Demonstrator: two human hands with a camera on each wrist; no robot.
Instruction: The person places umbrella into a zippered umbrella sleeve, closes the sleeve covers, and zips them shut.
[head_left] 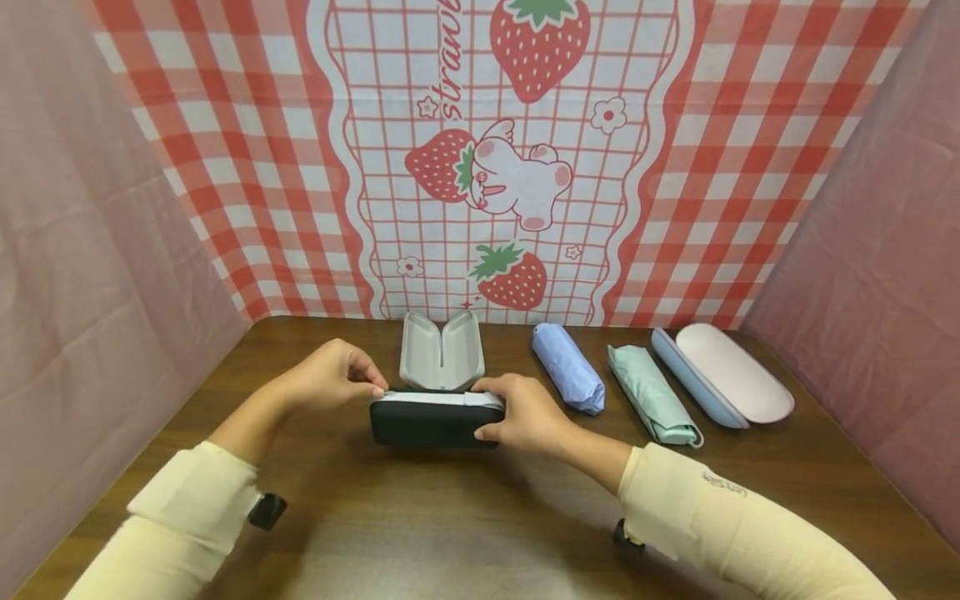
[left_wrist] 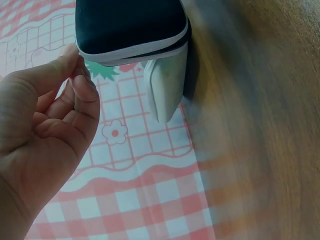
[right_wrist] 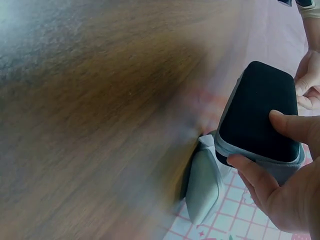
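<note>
A black zippered case (head_left: 427,427) with a light grey zipper band stands on its long edge on the table, its zipper side up. My right hand (head_left: 525,414) grips the case's right end, thumb on the near face. At the upper left corner, thumb and forefinger of my left hand (head_left: 337,375) pinch the zipper; the pull itself is hidden by the fingertips. A narrow gap shows along the zipper band (left_wrist: 145,50) in the left wrist view. Just behind the black case lies an open grey hard case (head_left: 423,350).
To the right lie a blue folded umbrella (head_left: 568,369), a mint folded umbrella (head_left: 652,394) and an open glasses case (head_left: 735,375), pale blue and pinkish white. A strawberry-print cloth (head_left: 517,192) hangs behind the wooden table (head_left: 420,533). Pink cloth walls (head_left: 105,250) flank both sides.
</note>
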